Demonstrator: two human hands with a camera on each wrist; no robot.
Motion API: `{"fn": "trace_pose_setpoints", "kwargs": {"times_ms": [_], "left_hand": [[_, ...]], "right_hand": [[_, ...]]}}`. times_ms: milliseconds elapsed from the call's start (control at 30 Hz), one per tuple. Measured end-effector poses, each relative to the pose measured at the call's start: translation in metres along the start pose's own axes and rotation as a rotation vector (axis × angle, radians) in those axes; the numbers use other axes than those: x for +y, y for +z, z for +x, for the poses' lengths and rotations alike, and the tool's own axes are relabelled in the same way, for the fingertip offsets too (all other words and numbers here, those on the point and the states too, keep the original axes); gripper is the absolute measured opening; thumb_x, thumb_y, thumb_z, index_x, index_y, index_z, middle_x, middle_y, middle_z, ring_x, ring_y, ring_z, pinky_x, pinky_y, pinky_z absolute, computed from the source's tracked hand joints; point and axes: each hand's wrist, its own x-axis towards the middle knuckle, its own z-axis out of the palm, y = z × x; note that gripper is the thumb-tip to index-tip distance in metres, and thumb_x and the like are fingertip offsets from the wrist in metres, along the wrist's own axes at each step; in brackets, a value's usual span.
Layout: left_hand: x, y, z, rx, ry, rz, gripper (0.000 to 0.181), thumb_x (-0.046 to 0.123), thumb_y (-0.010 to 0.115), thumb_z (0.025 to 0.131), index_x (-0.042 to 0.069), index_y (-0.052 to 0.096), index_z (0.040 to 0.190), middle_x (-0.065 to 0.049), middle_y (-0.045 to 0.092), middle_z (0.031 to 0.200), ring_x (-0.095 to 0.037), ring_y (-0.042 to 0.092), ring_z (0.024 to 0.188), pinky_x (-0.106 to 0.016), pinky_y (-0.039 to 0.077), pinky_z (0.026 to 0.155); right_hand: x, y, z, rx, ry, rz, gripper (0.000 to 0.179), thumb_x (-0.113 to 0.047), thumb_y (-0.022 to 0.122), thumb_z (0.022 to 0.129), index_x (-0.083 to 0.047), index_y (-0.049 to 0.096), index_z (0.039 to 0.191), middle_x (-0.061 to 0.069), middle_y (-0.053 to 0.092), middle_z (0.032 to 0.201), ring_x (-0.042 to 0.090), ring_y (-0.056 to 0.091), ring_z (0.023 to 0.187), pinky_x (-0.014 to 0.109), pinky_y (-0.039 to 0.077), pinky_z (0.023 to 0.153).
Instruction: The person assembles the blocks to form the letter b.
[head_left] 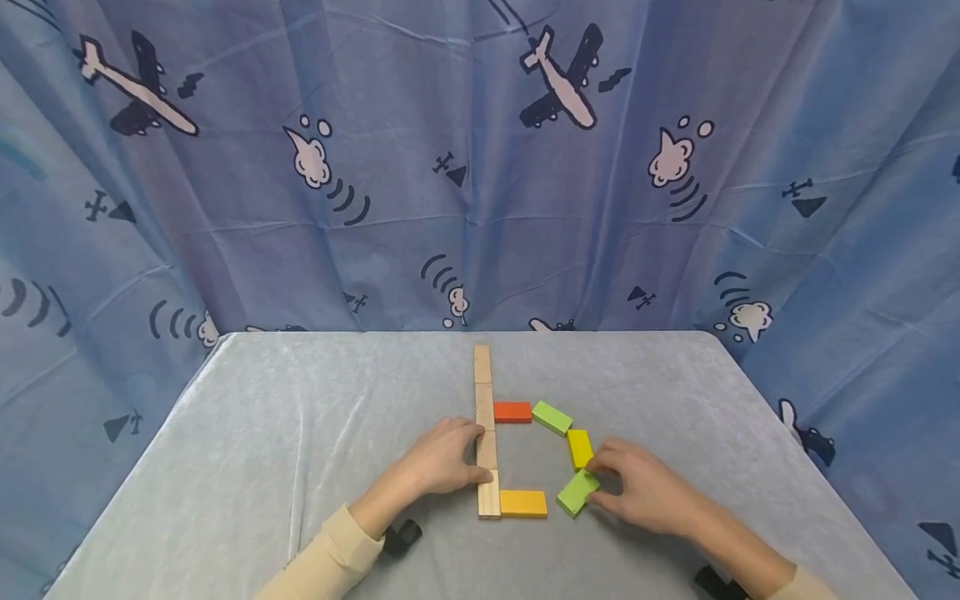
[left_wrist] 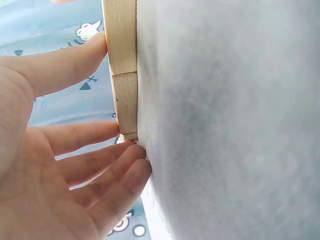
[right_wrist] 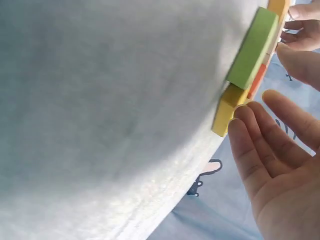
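Several plain wooden blocks [head_left: 483, 408] lie end to end in a straight row. My left hand [head_left: 442, 458] is at the row's left side, thumb and fingertips against the near blocks, its fingers fairly straight in the left wrist view. To the right of the row curve a red block [head_left: 513, 412], a light green block [head_left: 552, 418], a yellow block [head_left: 580, 449], a second light green block [head_left: 576, 493] and an orange-yellow block [head_left: 523, 503]. My right hand [head_left: 637, 487] has thumb and index finger spread at the second green block's right end, the other fingers loosely extended.
A grey-white cloth covers the table [head_left: 247, 450]. Behind it and along both sides hangs a blue curtain [head_left: 480, 167] printed with planes. Between the second green block and the orange-yellow block there is a small gap.
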Motion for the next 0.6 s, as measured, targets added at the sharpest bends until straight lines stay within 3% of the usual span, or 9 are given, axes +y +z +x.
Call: {"fn": "trace_pose_setpoints", "kwargs": {"times_ms": [200, 600], "left_hand": [[0.0, -0.001, 0.0, -0.002, -0.001, 0.001, 0.067, 0.037, 0.083, 0.083, 0.003, 0.062, 0.136, -0.013, 0.059, 0.14, -0.031, 0.052, 0.131, -0.045, 0.044, 0.108], [0.0, -0.001, 0.0, -0.005, -0.003, -0.002, 0.067, 0.037, 0.083, 0.083, 0.003, 0.061, 0.137, -0.013, 0.058, 0.141, -0.031, 0.051, 0.132, -0.045, 0.044, 0.109]], "right_hand": [[0.002, 0.008, 0.0, 0.007, 0.025, 0.014, 0.032, -0.029, 0.087, 0.08, -0.012, 0.074, 0.105, -0.01, 0.06, 0.091, 0.006, 0.053, 0.08, 0.027, 0.048, 0.068], [-0.006, 0.016, 0.007, -0.011, 0.057, 0.026, 0.031, -0.026, 0.089, 0.078, -0.014, 0.074, 0.103, -0.011, 0.059, 0.089, 0.007, 0.054, 0.079, 0.026, 0.049, 0.067]]}}
